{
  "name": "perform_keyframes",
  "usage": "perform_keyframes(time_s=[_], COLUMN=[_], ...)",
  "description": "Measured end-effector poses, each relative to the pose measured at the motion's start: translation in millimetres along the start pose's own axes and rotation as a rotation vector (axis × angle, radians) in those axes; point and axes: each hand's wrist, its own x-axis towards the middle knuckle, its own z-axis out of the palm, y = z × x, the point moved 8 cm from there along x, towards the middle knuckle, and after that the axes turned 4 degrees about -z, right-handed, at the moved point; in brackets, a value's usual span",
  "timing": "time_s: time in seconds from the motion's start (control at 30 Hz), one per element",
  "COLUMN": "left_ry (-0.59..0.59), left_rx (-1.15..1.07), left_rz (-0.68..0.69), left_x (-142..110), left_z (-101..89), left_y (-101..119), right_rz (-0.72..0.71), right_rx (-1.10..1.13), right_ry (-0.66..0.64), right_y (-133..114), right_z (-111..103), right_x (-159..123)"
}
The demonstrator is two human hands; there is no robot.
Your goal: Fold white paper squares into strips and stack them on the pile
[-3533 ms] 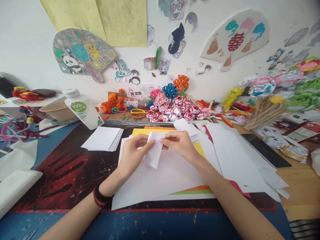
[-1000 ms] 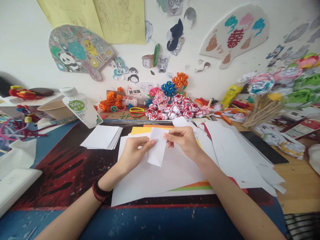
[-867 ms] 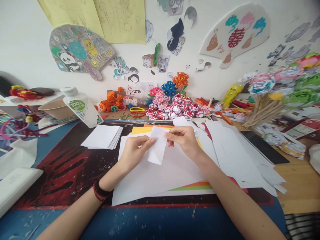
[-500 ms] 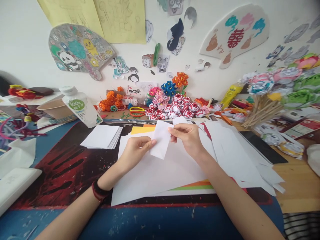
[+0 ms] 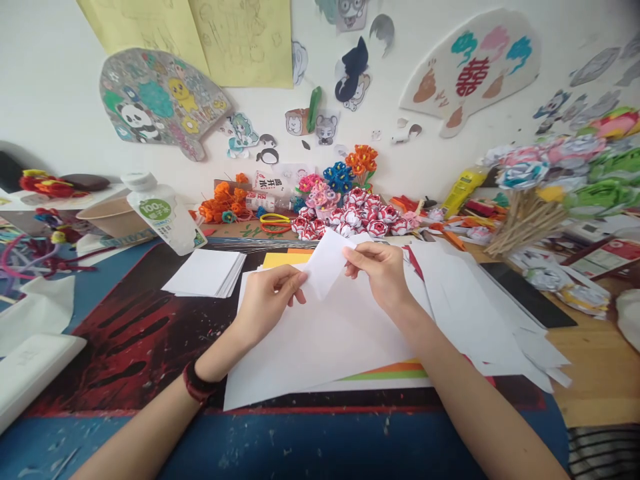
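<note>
A small folded piece of white paper (image 5: 327, 265) is held up above the desk between both hands. My left hand (image 5: 267, 300) pinches its lower left edge with thumb and fingers. My right hand (image 5: 383, 273) pinches its upper right corner. Under the hands lies a large white sheet (image 5: 320, 347) on top of coloured sheets, with yellow, orange and green edges showing.
A stack of small white squares (image 5: 205, 273) lies to the left, beside a white bottle (image 5: 163, 215). Paper flowers (image 5: 350, 217) and scissors crowd the back. More white sheets (image 5: 465, 300) and a dark tablet (image 5: 525, 293) lie to the right. A white box (image 5: 30, 373) sits front left.
The paper piece has been lifted and tilted up toward the back. My right hand moved up and right along it; my left hand stayed at its lower edge.
</note>
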Motion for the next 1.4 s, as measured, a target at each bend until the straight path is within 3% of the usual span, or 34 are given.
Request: perform_keyframes(time_s=[0.1,0.3,0.47,0.6,0.77,1.1,1.4], left_ry=[0.005,0.094,0.068,0.038,0.013,-0.058,-0.084], left_rx=[0.132,-0.069,0.06,0.15,0.177,0.107,0.129], left_rz=[0.045,0.032,0.063,0.137,0.137,-0.032,-0.038], left_x=[2.5,3.5,-1.0,-5.1,-8.1,-0.7,0.1], left_z=[-2.1,-8.9,-7.0,0.6,8.2,18.4,20.3], left_y=[3.7,-6.9,2.2,17.7,21.5,6.6,5.3], right_rz=[0.032,0.104,0.216,0.141,0.052,-0.248,-0.269], right_rx=[-0.01,-0.004,-0.058,-0.134,-0.211,-0.48,-0.482], right_ry=[-0.032,-0.192,-0.327,-0.374,-0.408,-0.396,-0.304], right_y=[3.2,11.9,23.3,21.4,18.3,-14.8,-18.0], right_z=[3.2,19.6,26.4,33.3,41.0,49.7,32.9], right_x=[-0.9,-5.9,-6.6,-10.1,-16.2,-23.3,-16.1])
